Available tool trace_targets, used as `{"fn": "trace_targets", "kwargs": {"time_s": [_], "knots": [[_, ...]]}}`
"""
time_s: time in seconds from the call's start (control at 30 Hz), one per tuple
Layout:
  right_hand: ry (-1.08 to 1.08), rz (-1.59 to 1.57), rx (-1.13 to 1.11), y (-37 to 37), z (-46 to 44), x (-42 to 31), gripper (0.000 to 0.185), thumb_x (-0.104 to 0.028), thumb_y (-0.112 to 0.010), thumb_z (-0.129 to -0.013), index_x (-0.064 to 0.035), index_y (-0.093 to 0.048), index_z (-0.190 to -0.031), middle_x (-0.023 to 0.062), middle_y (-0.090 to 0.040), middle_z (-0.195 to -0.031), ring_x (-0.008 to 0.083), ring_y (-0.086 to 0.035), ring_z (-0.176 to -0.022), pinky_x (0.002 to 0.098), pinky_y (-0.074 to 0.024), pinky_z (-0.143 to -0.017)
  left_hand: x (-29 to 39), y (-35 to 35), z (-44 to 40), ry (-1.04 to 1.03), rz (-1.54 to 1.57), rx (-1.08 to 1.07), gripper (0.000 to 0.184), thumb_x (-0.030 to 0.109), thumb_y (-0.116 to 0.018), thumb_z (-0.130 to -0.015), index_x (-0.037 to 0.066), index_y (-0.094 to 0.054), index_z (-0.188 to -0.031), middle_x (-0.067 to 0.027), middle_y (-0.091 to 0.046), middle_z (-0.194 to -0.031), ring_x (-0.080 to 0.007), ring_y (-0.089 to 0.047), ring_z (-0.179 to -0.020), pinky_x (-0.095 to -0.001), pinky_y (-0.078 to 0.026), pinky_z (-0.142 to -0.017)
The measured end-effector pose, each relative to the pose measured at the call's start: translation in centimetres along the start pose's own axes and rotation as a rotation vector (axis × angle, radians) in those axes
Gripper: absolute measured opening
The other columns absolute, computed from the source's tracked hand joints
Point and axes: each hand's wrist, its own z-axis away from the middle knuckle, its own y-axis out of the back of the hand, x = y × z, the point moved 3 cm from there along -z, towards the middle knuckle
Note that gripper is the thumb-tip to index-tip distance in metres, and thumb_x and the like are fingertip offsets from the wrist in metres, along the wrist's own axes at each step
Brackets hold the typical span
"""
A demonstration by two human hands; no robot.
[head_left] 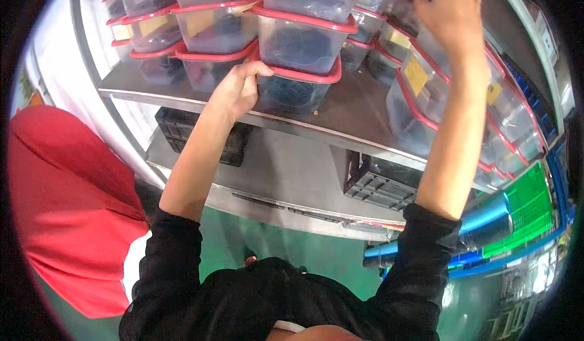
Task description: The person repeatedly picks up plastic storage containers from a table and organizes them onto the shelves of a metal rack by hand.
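Note:
My left hand (238,90) is closed at the left corner of a clear plastic container (292,93) with a red lid, low in the middle stack. Its thumb lies along the lid's edge, and the fingers are curled at the container's side. On this container rests another clear container (301,46) with a red lid and dark contents, with one more above it. My right hand (453,16) is raised at the top right, fingers stretched out and partly cut off by the frame edge. Beside it are stacked containers (420,89), some with yellow labels.
More red-lidded containers (210,31) stand in stacks at the left of the metal shelf (353,113). Black crates (386,180) sit on the level below. A red cloth (73,207) hangs over something at left. Blue tubes (486,213) and a green crate (526,210) are at right.

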Motion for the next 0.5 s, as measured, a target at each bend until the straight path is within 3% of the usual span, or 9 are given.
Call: {"fn": "trace_targets", "kwargs": {"time_s": [0.17,0.27,0.4,0.5], "knots": [[-0.292,0.244,-0.617,-1.0,-2.8,5.8,0.031,-0.016,-0.062,-0.072,0.0016,-0.061,-0.098,0.0272,-0.059,-0.101,0.039,-0.058,-0.095,0.0435,-0.047,-0.083,-0.8,0.5,-1.0,0.032,0.158,-0.108,0.033,0.011,-0.059,-0.068,0.002,-0.056,-0.1,-0.0071,-0.058,-0.106,-0.0233,-0.051,-0.098,-0.0354,-0.035,-0.09],[-0.324,0.223,-0.239,-2.5,-3.4,8.9,0.027,-0.022,-0.063,-0.073,0.0023,-0.063,-0.084,0.0257,-0.062,-0.087,0.0395,-0.061,-0.082,0.0434,-0.0505,-0.072,-0.2,0.1,-0.4,-0.009,0.129,-0.127,0.044,0.01,-0.059,-0.068,-0.002,-0.052,-0.109,-0.0094,-0.056,-0.113,-0.0238,-0.049,-0.105,-0.0363,-0.032,-0.097],[-0.337,0.245,-0.105,-3.6,-3.8,10.7,0.025,-0.022,-0.061,-0.074,0.0022,-0.061,-0.081,0.0246,-0.062,-0.084,0.0388,-0.061,-0.083,0.044,-0.0494,-0.074,-0.6,1.3,-1.2,-0.105,0.021,-0.125,0.05,0.01,-0.06,-0.067,0.003,-0.049,-0.116,-0.005,-0.056,-0.113,-0.021,-0.048,-0.108,-0.0347,-0.032,-0.097],[-0.344,0.243,-0.131,-3.6,-4.5,10.8,0.026,-0.023,-0.062,-0.074,0.0018,-0.062,-0.084,0.0238,-0.062,-0.086,0.0378,-0.061,-0.084,0.0439,-0.0494,-0.074,0.2,2.2,-1.2,0.022,0.233,-0.167,0.043,0.018,-0.057,-0.078,0.005,-0.049,-0.117,-0.0051,-0.056,-0.116,-0.021,-0.048,-0.112,-0.0359,-0.031,-0.099]]}}
